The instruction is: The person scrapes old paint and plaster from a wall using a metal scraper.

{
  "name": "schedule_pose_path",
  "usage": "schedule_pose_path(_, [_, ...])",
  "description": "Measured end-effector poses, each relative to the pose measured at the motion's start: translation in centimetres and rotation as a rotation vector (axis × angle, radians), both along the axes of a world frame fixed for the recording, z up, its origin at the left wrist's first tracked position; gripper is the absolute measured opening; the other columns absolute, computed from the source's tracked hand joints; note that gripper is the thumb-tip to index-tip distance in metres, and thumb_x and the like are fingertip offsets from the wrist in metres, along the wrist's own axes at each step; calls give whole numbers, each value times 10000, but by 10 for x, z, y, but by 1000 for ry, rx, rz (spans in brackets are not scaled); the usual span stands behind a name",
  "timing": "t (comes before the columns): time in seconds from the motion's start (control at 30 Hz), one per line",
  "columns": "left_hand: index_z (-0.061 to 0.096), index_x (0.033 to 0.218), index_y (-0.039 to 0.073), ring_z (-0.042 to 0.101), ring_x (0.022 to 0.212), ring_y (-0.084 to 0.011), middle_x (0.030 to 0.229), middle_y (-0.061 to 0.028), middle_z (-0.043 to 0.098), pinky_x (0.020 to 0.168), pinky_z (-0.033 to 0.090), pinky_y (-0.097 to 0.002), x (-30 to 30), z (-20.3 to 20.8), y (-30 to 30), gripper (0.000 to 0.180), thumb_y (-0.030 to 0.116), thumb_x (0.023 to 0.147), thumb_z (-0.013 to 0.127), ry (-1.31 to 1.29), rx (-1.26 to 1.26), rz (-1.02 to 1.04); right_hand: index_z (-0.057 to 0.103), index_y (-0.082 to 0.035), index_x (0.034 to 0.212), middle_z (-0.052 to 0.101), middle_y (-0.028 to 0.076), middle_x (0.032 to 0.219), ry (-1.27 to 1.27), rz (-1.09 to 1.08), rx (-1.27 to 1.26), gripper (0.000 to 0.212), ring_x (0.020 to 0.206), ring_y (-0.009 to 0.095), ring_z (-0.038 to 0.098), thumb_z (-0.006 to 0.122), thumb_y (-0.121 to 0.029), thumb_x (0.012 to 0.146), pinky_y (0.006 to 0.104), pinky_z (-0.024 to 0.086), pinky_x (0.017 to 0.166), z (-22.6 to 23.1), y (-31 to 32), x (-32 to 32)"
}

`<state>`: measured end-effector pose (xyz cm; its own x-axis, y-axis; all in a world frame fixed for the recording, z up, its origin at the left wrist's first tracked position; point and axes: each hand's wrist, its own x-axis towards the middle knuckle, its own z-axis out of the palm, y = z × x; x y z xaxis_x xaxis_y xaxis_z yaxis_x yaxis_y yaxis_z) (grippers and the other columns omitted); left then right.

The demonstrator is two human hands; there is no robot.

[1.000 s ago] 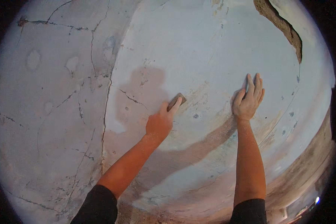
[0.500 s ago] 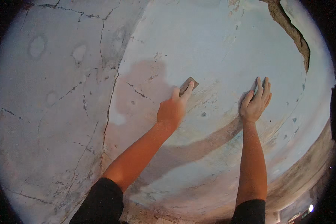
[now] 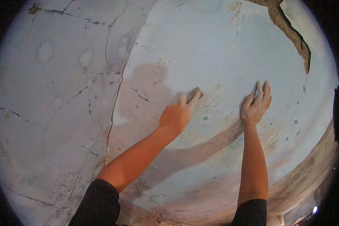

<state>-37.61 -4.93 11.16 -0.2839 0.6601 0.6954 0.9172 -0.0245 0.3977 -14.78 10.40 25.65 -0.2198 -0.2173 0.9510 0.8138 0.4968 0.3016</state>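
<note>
My left hand (image 3: 176, 116) grips a small brownish block (image 3: 195, 92), perhaps a sanding block, and holds it against the pale blue plastered wall (image 3: 199, 41). Its index finger lies stretched along the block, while the other fingers are mostly hidden. To the right, my right hand (image 3: 255, 106) rests on the same wall with its fingers spread and pointing up. Nothing shows in that hand. Rough, yellowish worn patches (image 3: 211, 98) mark the surface between the two hands.
A crack (image 3: 114, 109) runs down where the blue face meets a greyer, cracked wall section (image 3: 56, 124) on the left. At upper right, broken plaster bares a brown gap (image 3: 290, 32). A small bright light (image 3: 315, 209) shows at lower right.
My left hand and the block have slid slightly right and down along the wall. The right hand keeps its place on the wall. The whole view has shifted a little.
</note>
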Motion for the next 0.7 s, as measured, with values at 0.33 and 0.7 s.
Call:
schedule_pose_path(0.33, [277, 1638, 330, 704, 754, -352, 1128, -176, 559, 679, 605, -487, 3, 34, -1, 793, 6, 956, 521, 90, -14, 46, 569, -158, 1474, 416, 121, 1633, 23, -3, -10, 516, 1527, 332, 343, 489, -249, 973, 540, 173, 1258, 0, 1, -1])
schedule_pose_path(0.7, [295, 1631, 328, 705, 772, -381, 1162, -190, 566, 702, 609, -480, 1, 4, -5, 776, 16, 955, 516, 177, -159, 41, 565, -180, 1476, 414, 110, 1635, 32, -19, -12, 527, 1528, 314, 344, 513, -229, 954, 526, 163, 1268, -1, 1, -1])
